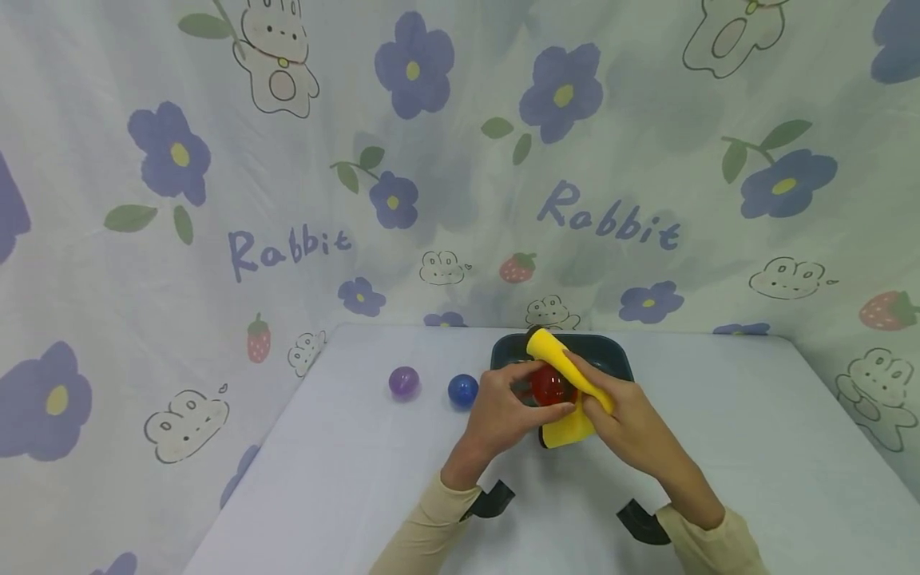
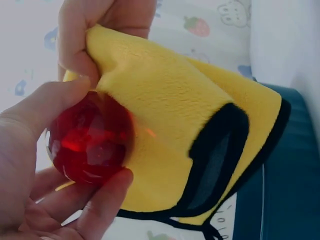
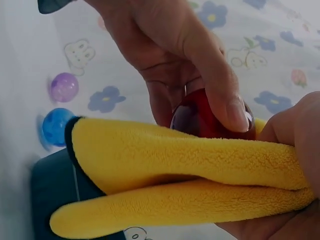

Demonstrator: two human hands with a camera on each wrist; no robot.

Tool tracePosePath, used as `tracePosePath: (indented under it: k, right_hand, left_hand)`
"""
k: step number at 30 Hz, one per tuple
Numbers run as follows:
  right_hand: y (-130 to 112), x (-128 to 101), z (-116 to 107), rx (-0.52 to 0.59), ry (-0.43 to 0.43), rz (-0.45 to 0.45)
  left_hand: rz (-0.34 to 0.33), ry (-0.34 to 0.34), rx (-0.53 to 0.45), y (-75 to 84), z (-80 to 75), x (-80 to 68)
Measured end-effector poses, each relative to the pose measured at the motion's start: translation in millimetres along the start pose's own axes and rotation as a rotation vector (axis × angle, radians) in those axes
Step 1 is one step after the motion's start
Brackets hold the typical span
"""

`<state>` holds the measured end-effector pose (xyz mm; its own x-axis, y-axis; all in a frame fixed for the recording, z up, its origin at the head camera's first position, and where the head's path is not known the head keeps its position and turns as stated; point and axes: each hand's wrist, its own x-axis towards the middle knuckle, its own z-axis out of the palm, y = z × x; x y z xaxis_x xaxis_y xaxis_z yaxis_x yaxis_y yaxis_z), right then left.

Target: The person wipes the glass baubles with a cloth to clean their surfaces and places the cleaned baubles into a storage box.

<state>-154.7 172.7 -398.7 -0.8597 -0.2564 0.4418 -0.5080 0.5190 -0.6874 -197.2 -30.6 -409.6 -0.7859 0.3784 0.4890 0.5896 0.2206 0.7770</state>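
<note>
My left hand (image 1: 503, 407) grips a see-through red ball (image 2: 90, 137) between thumb and fingers, above the near part of a dark teal tray. A yellow cloth (image 3: 150, 157) with black edging is pinched in my right hand (image 1: 636, 423), folded and hanging down beside the ball. The cloth lies against the ball's side in the left wrist view. In the right wrist view it covers the ball's lower part. Both hands are close together, and the cloth and hands hide much of the tray's inside.
The dark teal tray (image 1: 506, 345) stands at the back of the white table (image 1: 345, 495). Left of it rest a blue ball (image 1: 463, 391) and, farther left, a purple ball (image 1: 404, 382). A printed curtain (image 1: 460, 160) hangs behind the table.
</note>
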Motion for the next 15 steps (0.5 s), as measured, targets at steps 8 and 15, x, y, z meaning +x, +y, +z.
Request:
tracePosePath:
  k: [8, 15]
  right_hand:
    - [5.0, 1.9, -4.0, 0.159, -0.05, 0.061]
    - [4.1, 1.4, -2.7, 0.181, -0.041, 0.079]
  left_hand:
    - [0.019, 0.025, -0.04, 2.6, 0.7, -1.3]
    - [-0.031, 0.084, -0.075, 0.7, 4.6, -1.1]
